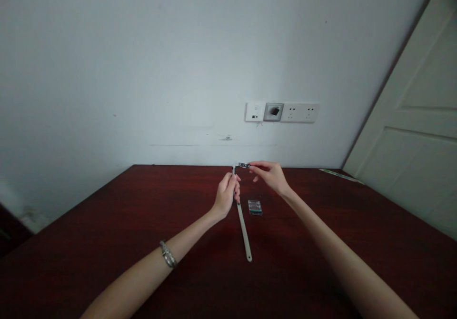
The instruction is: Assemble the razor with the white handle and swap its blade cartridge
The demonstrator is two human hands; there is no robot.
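My left hand (226,195) is closed around the upper part of a long pale grey razor handle (243,231), whose lower end points toward me above the dark red table (107,243). My right hand (269,174) pinches a small dark razor head (243,165) between thumb and fingertips, right at the top end of the handle. A small clear case with green cartridges (254,207) lies flat on the table just below my right hand. A metal bracelet (167,254) sits on my left wrist.
A white wall stands behind the table, with a row of sockets and switches (282,112). A white door (414,133) is at the right. A thin pale strip (341,175) lies at the table's far right edge.
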